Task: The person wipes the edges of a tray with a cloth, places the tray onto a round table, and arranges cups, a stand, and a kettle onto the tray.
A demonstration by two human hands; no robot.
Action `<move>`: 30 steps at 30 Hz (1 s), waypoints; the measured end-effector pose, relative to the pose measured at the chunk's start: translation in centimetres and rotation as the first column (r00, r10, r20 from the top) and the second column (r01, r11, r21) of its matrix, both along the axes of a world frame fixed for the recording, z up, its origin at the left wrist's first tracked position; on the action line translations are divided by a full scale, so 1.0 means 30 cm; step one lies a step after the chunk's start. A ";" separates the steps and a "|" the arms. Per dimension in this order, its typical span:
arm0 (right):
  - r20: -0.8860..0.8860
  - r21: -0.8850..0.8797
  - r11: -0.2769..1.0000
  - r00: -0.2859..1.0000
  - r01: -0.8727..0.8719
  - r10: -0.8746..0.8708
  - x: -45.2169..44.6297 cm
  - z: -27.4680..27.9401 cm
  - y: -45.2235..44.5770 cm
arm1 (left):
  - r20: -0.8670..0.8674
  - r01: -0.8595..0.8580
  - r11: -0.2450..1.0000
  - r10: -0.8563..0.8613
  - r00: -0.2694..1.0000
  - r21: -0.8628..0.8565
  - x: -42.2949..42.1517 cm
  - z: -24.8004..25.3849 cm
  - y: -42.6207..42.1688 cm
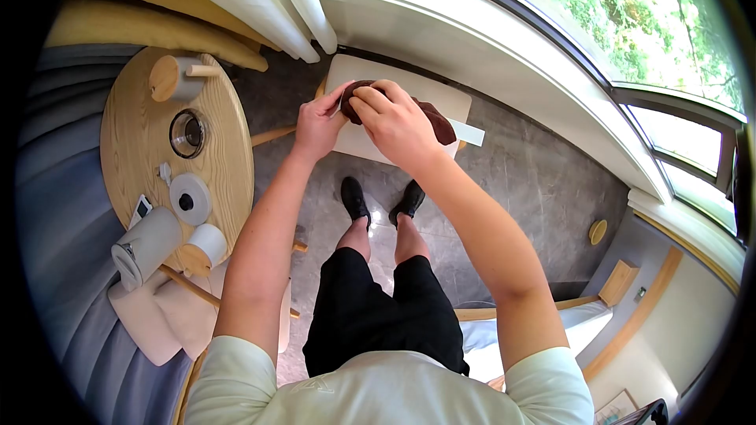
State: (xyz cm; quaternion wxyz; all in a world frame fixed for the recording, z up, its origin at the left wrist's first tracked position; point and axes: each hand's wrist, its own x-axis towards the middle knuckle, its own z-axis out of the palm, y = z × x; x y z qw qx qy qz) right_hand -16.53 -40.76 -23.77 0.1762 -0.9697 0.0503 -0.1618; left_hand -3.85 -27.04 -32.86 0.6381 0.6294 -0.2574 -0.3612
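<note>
We have open grey floor [543,181] right of the pale, straight-edged seat [442,88]. Over the seat, our left grip [319,126] pinches a soft, bunched brown cloth [439,123]; our right grip [396,127] curls over its top. A flat white strip [468,134] juts out.

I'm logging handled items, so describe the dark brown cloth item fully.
The dark brown cloth item looks soft, plain and rumpled, with a rounded left end and a part extending rightward. The right hand grips it from above; the left hand is at its left end. It appears over a pale flat top; the right hand hides its middle.
</note>
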 end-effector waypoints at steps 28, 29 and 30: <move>-0.150 -0.073 0.995 0.988 -0.060 0.049 -0.086 0.046 -0.044 | -0.027 0.060 0.998 -0.060 0.998 -0.002 0.003 -0.010 0.024; -0.145 -0.077 0.995 0.988 -0.060 0.049 -0.090 0.047 -0.046 | -0.010 0.069 0.998 -0.069 0.998 0.001 0.002 -0.012 0.026; -0.139 -0.080 0.995 0.989 -0.060 0.049 -0.095 0.048 -0.048 | 0.008 0.079 0.997 -0.079 0.997 0.004 0.002 -0.012 0.027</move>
